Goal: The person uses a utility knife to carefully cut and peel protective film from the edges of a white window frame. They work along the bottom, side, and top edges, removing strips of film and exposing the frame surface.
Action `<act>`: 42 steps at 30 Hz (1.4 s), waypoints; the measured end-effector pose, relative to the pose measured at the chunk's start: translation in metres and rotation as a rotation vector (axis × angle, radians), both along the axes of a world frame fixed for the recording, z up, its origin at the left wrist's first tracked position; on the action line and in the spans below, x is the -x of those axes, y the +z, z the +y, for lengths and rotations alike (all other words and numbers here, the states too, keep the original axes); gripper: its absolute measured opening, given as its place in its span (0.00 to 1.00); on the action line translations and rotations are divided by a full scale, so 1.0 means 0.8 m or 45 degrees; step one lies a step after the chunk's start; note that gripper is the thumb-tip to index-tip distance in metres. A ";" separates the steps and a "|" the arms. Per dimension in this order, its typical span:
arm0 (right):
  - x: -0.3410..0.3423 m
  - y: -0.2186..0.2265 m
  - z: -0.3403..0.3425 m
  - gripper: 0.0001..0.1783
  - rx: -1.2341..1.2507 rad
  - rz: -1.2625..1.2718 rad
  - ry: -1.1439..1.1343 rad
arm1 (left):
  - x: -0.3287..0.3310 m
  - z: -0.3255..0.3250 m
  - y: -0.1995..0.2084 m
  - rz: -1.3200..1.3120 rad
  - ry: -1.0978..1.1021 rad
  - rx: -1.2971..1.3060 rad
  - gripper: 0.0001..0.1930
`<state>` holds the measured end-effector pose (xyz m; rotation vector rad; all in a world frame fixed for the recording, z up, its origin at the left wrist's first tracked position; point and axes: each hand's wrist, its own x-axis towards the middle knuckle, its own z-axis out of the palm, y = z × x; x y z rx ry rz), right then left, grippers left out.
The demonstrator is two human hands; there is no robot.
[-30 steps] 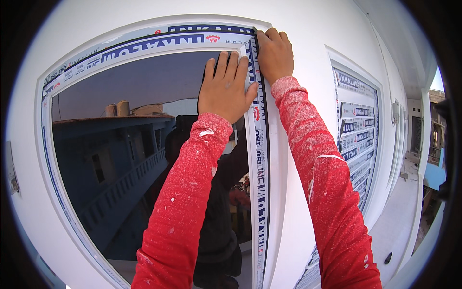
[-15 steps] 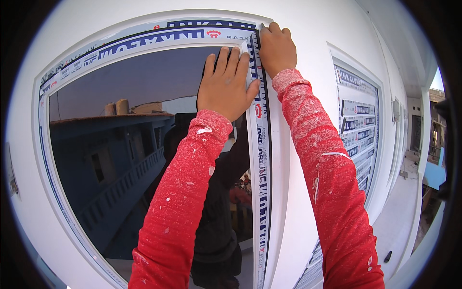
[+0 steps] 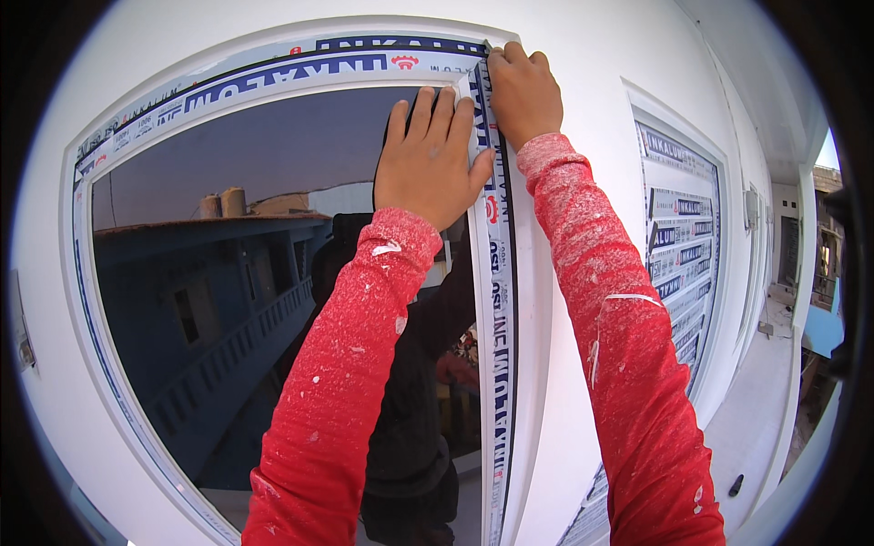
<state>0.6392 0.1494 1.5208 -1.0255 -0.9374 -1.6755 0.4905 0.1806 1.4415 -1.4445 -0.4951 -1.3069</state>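
A dark glass pane [image 3: 228, 300] sits in a white window sash [image 3: 487, 382] covered with printed blue-and-white protective film. My left hand [image 3: 432, 159] lies flat on the glass near its upper right corner, fingers spread upward and thumb over the sash's right side. At the top right corner of the surrounding window frame [image 3: 401, 44], my right hand [image 3: 525, 96] is closed with its fingers bent. A small dark tip [image 3: 489, 47] shows by its fingertips; what it belongs to is hidden. Both red sleeves are dusty and specked with white.
White wall [image 3: 583, 55] surrounds the window. To the right is a louvred opening [image 3: 678, 237] with film-covered slats in a white frame. A walkway [image 3: 751, 419] runs along the far right, with a small dark object [image 3: 736, 485] lying on it. The glass reflects a building and railing.
My right hand's fingertips have shifted slightly left at the frame corner, and the small dark tip with them. My left hand stays pressed on the glass.
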 end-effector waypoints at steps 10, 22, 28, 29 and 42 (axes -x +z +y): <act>0.007 -0.003 -0.001 0.15 -0.013 0.015 0.082 | 0.000 -0.001 -0.001 -0.007 -0.011 -0.009 0.30; 0.015 0.000 -0.004 0.08 0.020 0.131 -0.061 | 0.002 0.000 -0.002 0.005 -0.028 -0.013 0.30; 0.007 0.003 -0.002 0.09 -0.026 0.101 0.015 | 0.001 -0.004 -0.001 -0.003 0.000 0.001 0.30; 0.006 0.003 -0.001 0.07 -0.028 0.111 0.016 | 0.001 -0.004 -0.001 -0.002 -0.008 -0.001 0.30; 0.000 -0.003 0.006 0.14 -0.140 0.028 0.105 | 0.002 0.000 -0.002 -0.006 -0.051 -0.032 0.30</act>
